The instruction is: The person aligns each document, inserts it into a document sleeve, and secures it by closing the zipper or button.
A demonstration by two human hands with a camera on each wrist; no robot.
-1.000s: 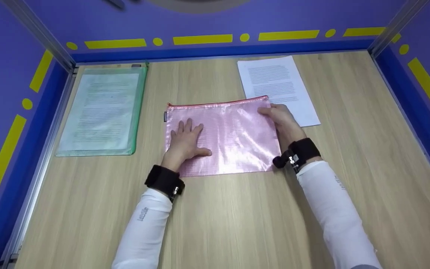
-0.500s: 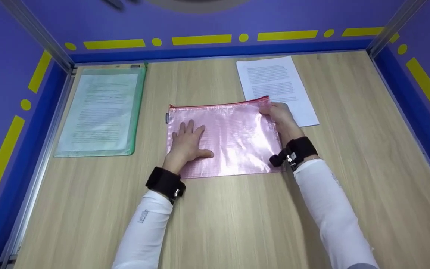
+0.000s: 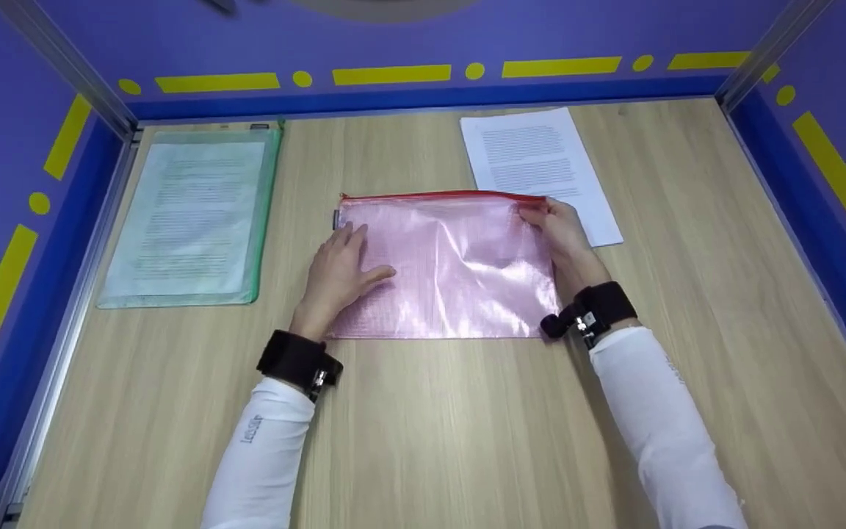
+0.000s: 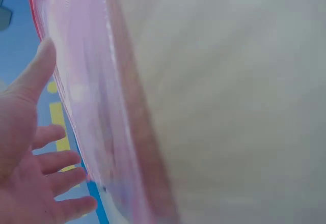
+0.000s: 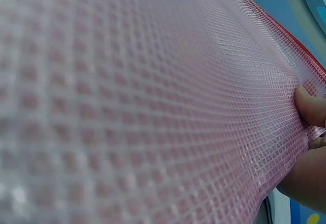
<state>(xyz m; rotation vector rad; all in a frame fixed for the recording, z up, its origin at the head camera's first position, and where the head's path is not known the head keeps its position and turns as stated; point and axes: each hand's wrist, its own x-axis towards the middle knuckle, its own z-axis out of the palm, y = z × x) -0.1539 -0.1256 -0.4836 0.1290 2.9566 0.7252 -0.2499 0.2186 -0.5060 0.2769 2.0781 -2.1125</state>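
Observation:
A pink mesh zipper pouch (image 3: pixel 452 272) with a red zipper along its far edge is in the middle of the head view. My right hand (image 3: pixel 562 228) pinches its upper right corner; in the right wrist view the thumb (image 5: pixel 311 107) lies on the mesh. By the pouch's left side is my left hand (image 3: pixel 335 268), fingers extended and thumb spread. The left wrist view shows the left palm (image 4: pixel 25 147) facing the pouch (image 4: pixel 86 81), whose near edge stands off the table. Whether the left fingers touch the pouch I cannot tell.
A green zipper pouch (image 3: pixel 265 220) with printed sheets inside lies at the table's left. Behind the pink pouch's right end, a stack of printed paper (image 3: pixel 526 150) is partly covered. Blue panels (image 3: pixel 393 99) border the wooden table (image 3: pixel 430 426).
My left hand has lifted from lying flat on the pouch and moved left to its edge. The pouch has shifted slightly right, its zipper edge raised, with the right hand still pinching the corner.

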